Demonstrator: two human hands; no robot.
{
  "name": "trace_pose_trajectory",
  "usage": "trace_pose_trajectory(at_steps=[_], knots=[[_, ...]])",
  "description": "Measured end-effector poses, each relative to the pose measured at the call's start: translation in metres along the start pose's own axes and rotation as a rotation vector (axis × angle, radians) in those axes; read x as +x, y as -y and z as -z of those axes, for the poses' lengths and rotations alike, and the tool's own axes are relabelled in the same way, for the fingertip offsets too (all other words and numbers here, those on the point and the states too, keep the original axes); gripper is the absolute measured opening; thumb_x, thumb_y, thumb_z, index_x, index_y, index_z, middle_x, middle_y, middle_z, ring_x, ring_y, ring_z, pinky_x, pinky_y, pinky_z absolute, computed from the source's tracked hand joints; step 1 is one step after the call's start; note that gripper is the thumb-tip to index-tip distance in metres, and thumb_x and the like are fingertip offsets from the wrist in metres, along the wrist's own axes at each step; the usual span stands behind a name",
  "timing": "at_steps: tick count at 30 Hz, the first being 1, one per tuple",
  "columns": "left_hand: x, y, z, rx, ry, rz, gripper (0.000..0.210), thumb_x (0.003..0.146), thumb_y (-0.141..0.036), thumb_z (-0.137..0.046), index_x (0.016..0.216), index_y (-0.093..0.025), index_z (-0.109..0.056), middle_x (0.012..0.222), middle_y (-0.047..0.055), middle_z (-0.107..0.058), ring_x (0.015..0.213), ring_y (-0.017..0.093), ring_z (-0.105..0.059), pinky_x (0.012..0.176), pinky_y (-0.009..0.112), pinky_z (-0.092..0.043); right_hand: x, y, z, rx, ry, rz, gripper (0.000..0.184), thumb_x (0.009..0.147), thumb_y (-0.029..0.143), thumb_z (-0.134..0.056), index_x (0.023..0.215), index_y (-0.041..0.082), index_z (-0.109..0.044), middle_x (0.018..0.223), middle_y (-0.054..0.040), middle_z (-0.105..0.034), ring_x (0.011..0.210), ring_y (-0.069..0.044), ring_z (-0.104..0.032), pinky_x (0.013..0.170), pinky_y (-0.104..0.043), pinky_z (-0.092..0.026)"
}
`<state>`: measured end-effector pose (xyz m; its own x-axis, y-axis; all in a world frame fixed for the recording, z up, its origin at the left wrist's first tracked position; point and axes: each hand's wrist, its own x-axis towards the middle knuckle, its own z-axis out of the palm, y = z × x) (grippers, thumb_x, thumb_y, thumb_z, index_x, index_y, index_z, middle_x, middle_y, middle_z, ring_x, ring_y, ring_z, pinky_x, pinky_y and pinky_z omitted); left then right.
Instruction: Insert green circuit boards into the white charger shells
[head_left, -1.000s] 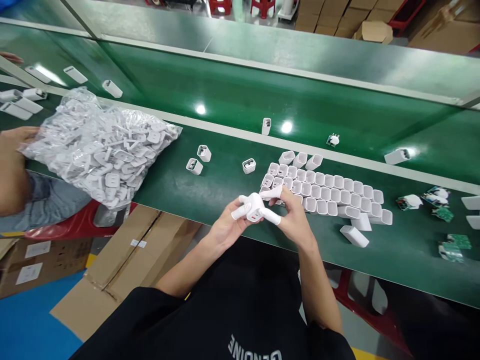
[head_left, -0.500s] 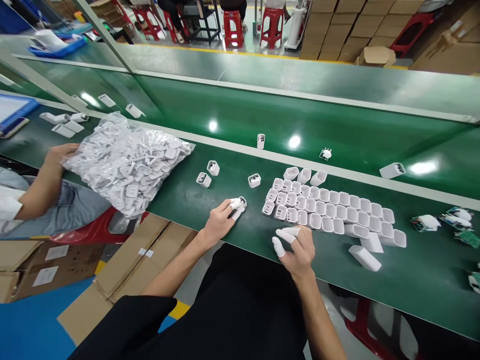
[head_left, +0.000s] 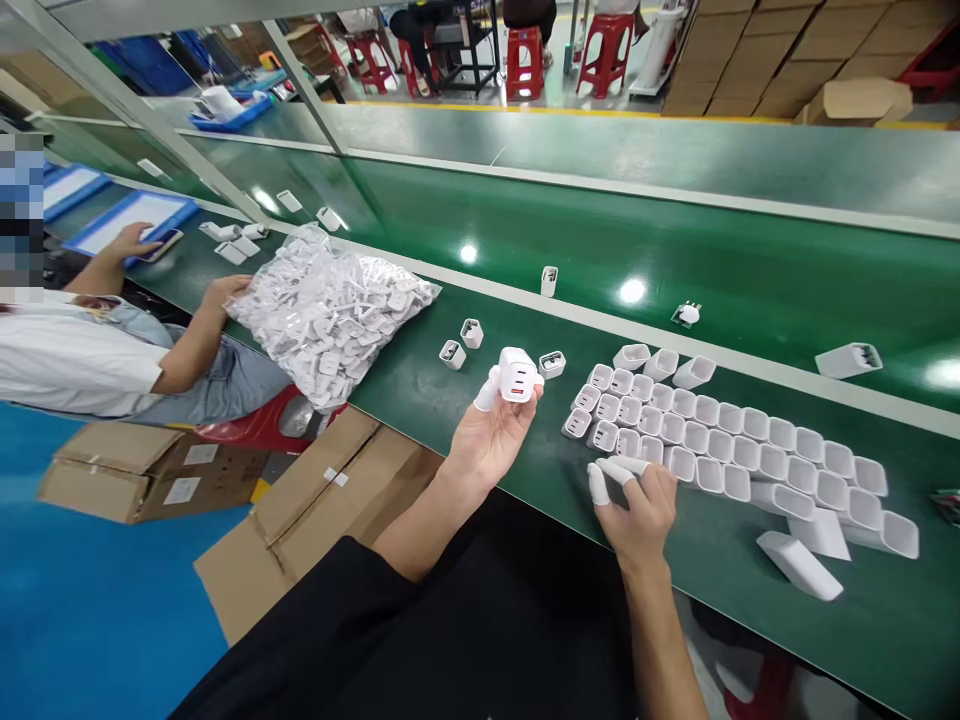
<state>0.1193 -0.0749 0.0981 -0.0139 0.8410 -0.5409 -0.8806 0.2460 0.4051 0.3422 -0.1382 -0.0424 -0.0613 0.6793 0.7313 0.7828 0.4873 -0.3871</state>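
In the head view, your left hand (head_left: 491, 440) has its grip pinched around a white casing (head_left: 517, 376), raised above the green bench (head_left: 416, 400), slotted end towards you, one slot red. Your right hand (head_left: 640, 508) curls beside rows of open white shells (head_left: 696, 437); whether its white-covered fingertips (head_left: 598, 484) press together, you cannot tell.

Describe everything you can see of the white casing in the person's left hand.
The white casing is a rounded block that looks like smooth plastic. The end turned toward the camera shows two dark slots and, below them, a red-coloured one. It sits between the thumb and fingers of the left hand, apparently lifted off the green table. Its far end is hidden.
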Motion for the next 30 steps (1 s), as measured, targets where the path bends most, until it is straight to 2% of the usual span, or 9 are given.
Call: trace_pose_trajectory(at_steps=[5,9,12,15,19,22,25,28,30], knots=[[-0.009,0.002,-0.008,-0.13,-0.013,0.088,0.041,0.122,-0.035,-0.045,0.144,-0.013,-0.072,0.105,0.01,-0.082,0.084,0.013,-0.083,0.083,0.018,-0.07,-0.001,0.0,0.0,-0.011,0.02,-0.01,0.019,0.096,0.017,-0.089,0.106,0.023,-0.074,0.096,-0.0036,-0.077,0.087,-0.022,-0.072,0.086,-0.041,-0.053],[0.007,-0.001,-0.004,-0.017,0.07,0.051,0.03,0.119,-0.032,-0.054,0.127,-0.013,-0.076,0.108,0.009,-0.082,0.091,0.013,-0.084,0.089,0.018,-0.069,-0.001,0.001,0.001,0.0,0.019,-0.019,0.02,0.095,0.016,-0.089,0.107,0.023,-0.074,0.098,-0.0047,-0.078,0.09,-0.023,-0.072,0.088,-0.042,-0.054],[0.055,-0.01,-0.011,0.324,0.283,-0.148,0.02,0.103,-0.031,-0.079,0.116,-0.016,-0.075,0.114,0.009,-0.082,0.099,0.018,-0.083,0.091,0.027,-0.07,0.001,0.004,0.001,0.028,0.023,-0.043,0.02,0.096,0.015,-0.087,0.109,0.024,-0.074,0.097,-0.0044,-0.077,0.092,-0.024,-0.071,0.089,-0.042,-0.053],[0.132,-0.016,-0.038,0.872,0.441,-0.479,0.04,0.082,-0.019,-0.093,0.114,-0.019,-0.069,0.113,0.006,-0.08,0.098,0.02,-0.08,0.09,0.031,-0.067,0.003,0.006,0.001,0.049,0.022,-0.053,0.019,0.098,0.016,-0.086,0.109,0.025,-0.074,0.096,-0.0042,-0.076,0.092,-0.024,-0.07,0.089,-0.042,-0.054],[0.229,-0.008,-0.083,1.57,0.347,-0.742,0.036,0.082,-0.004,-0.08,0.111,-0.019,-0.063,0.103,0.006,-0.075,0.093,0.022,-0.075,0.091,0.036,-0.061,0.004,0.008,0.0,0.037,0.01,-0.06,0.018,0.098,0.016,-0.085,0.107,0.025,-0.072,0.096,-0.0042,-0.076,0.091,-0.023,-0.07,0.089,-0.042,-0.054],[0.267,0.001,-0.097,1.696,0.286,-0.799,0.03,0.081,0.0,-0.076,0.101,-0.019,-0.062,0.104,0.009,-0.073,0.1,0.025,-0.072,0.098,0.04,-0.056,0.004,0.009,0.002,0.034,-0.003,-0.075,0.016,0.099,0.016,-0.084,0.107,0.025,-0.072,0.096,-0.0044,-0.076,0.09,-0.023,-0.069,0.088,-0.043,-0.054],[0.28,0.005,-0.096,1.69,0.232,-0.821,0.031,0.082,-0.005,-0.08,0.103,-0.019,-0.063,0.109,0.011,-0.072,0.103,0.027,-0.071,0.099,0.04,-0.054,0.004,0.009,0.002,0.042,-0.022,-0.091,0.016,0.099,0.016,-0.082,0.106,0.025,-0.072,0.095,-0.0041,-0.076,0.089,-0.023,-0.069,0.087,-0.042,-0.054],[0.275,-0.001,-0.093,1.646,0.156,-0.885,0.043,0.087,-0.015,-0.085,0.124,-0.019,-0.064,0.126,0.013,-0.072,0.101,0.024,-0.071,0.097,0.039,-0.055,0.006,0.009,0.001,0.064,-0.056,-0.095,0.015,0.099,0.015,-0.082,0.106,0.025,-0.072,0.095,-0.0041,-0.076,0.088,-0.022,-0.069,0.087,-0.042,-0.053],[0.263,-0.008,-0.093,1.539,0.111,-0.949,0.046,0.097,-0.021,-0.077,0.14,-0.022,-0.059,0.13,0.011,-0.072,0.092,0.02,-0.072,0.091,0.036,-0.057,0.008,0.01,0.001,0.084,-0.082,-0.093,0.015,0.099,0.013,-0.081,0.104,0.025,-0.072,0.094,-0.0041,-0.076,0.088,-0.022,-0.069,0.087,-0.043,-0.052]])
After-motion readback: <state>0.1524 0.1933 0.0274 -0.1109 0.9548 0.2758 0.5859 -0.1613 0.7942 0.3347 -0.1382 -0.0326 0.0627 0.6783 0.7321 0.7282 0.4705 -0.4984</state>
